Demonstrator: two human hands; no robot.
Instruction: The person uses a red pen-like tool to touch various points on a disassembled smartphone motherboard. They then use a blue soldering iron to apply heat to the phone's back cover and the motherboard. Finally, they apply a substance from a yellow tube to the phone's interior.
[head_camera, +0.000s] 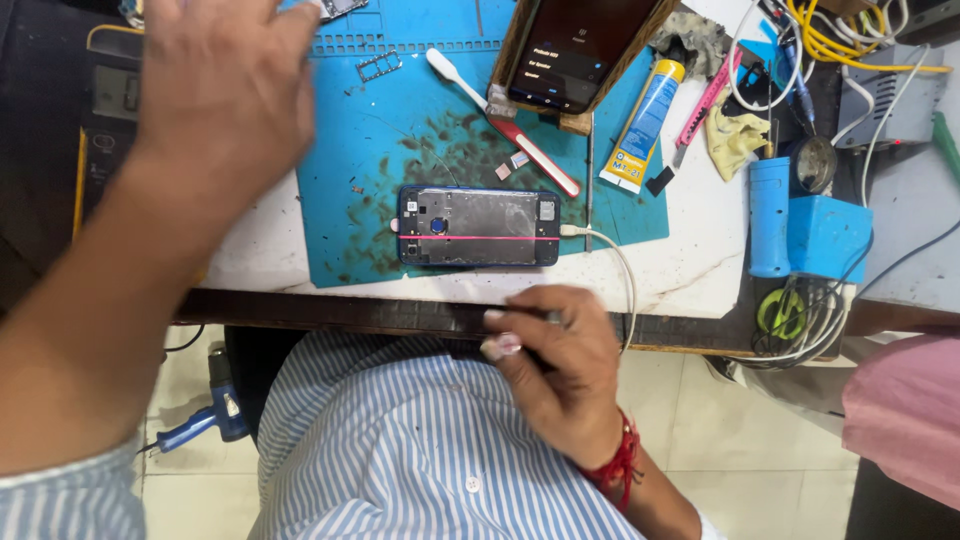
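Head view: an opened phone lies face down near the front edge of the blue work mat on the desk, its back cover off and the inner shield plate exposed. A white cable is plugged into its right end.

The left hand hovers blurred over the mat's upper left, fingers spread, holding nothing visible. The right hand rests at the desk's front edge, fingers curled; whether it pinches anything I cannot tell.

A second phone with a lit screen, a toothbrush and a glue tube lie beyond.

By my judgement, the opening is done, while reassembly remains.
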